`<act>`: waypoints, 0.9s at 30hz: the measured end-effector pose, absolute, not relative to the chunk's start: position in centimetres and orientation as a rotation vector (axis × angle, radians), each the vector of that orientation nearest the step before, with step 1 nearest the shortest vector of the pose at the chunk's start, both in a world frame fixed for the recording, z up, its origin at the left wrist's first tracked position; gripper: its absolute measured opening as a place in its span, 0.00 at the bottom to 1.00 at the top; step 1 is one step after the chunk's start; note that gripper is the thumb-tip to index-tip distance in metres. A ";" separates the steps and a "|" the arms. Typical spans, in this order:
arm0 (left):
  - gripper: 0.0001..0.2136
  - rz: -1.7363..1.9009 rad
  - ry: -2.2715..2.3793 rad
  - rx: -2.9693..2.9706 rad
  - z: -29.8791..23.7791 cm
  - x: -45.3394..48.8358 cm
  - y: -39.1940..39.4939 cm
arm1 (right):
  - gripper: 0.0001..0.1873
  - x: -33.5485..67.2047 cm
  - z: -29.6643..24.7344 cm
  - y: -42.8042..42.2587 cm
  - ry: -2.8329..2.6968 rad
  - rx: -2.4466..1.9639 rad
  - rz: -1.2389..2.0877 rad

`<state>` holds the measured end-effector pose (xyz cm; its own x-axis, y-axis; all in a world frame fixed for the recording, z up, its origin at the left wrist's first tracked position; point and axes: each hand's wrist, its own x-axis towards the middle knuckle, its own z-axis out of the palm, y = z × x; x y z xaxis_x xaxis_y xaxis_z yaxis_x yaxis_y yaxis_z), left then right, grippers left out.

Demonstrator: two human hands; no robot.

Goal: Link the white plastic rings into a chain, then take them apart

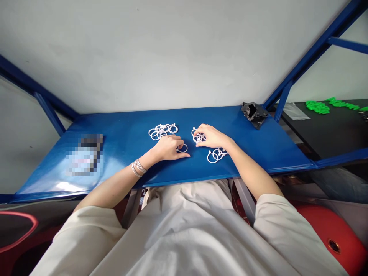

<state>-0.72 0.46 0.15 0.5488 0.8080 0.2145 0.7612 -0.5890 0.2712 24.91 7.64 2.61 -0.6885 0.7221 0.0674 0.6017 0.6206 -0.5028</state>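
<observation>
Curling over a thin white plastic-looking ring with a small knob [186, 148], the left hand [169, 147] has its thumb apart; I cannot tell whether it grips the ring. The right hand [212, 137] arches, thumb and fingertips apart, around a white ring cluster [198, 138], probably for a pinch. A white ring pile [161, 131] and a loose ring group [220, 155] flank them, apparently for easy reach. Beneath spreads a glossy blue tabletop [129, 122]; beyond are a crumpled black plastic bag [259, 115] and a pale grey wall [172, 57].
</observation>
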 end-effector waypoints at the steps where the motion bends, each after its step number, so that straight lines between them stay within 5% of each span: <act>1: 0.24 0.463 1.408 2.645 0.2 -0.9 0.6 | 0.20 24.8 2.7 7.6 -2.577 -1.087 0.657; 7: 0.09 0.387 1.759 2.543 0.3 -1.4 1.2 | 0.10 23.9 1.7 7.7 -2.386 -1.220 0.681; 12: 0.19 0.363 1.919 2.457 0.4 -1.2 1.3 | 0.15 23.7 0.0 9.1 -2.347 -1.300 0.517; 20: 0.15 0.425 1.689 2.523 -0.3 -0.1 0.4 | 0.02 24.1 -0.3 9.8 -2.205 -1.227 0.537; 27: 0.12 0.747 1.389 2.401 -0.7 0.2 0.3 | 0.17 23.6 0.2 8.6 -2.066 -0.915 1.046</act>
<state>0.23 0.34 -0.66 0.4081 0.8627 0.2987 0.7245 -0.5051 0.4690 23.60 8.62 0.23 -0.5529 0.8019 0.2263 0.2924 0.4410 -0.8486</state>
